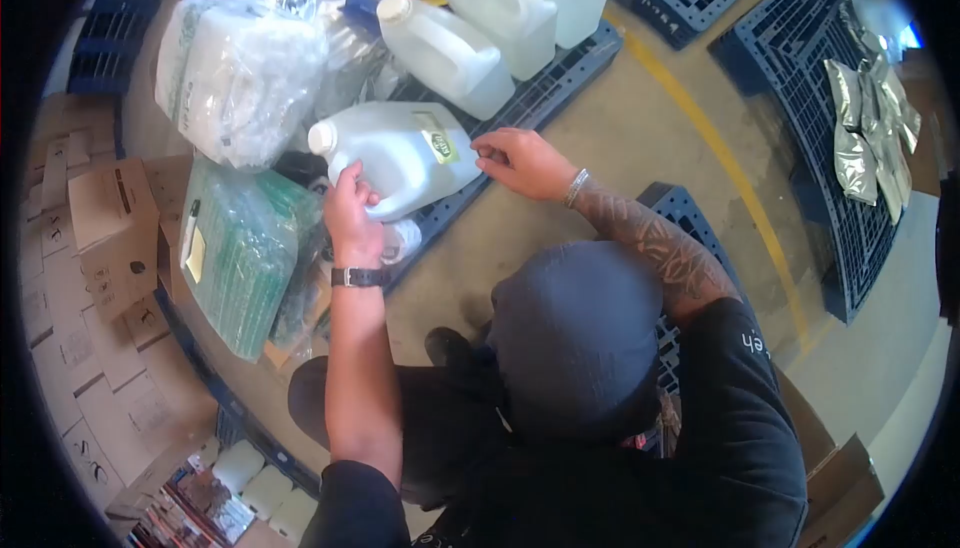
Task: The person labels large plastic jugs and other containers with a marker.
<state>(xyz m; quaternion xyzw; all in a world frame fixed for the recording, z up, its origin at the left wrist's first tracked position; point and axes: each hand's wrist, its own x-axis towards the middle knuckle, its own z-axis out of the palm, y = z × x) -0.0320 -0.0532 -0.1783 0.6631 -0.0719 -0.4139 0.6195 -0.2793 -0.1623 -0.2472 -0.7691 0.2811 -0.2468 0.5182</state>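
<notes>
A translucent plastic jug (400, 163) with a white cap and a green-yellow label (440, 143) lies tilted over the edge of a dark pallet. My left hand (352, 210) is closed around its handle side, thumb on top. At the jug's base end, beside the label, my right hand (522, 162) has its fingers bent, with the fingertips against the jug's corner. Whether something small is pinched there is hard to see. Close behind stand more jugs, the nearest one (445, 58) with a white cap and no label in sight.
A plastic-wrapped white bundle (245, 73) and a green wrapped stack (245, 248) sit at the left. Cardboard boxes (115, 238) line the left edge. Silver pouches (870, 128) lie on a right-hand pallet (800, 68). A head in a dark cap (578, 338) blocks the lower middle.
</notes>
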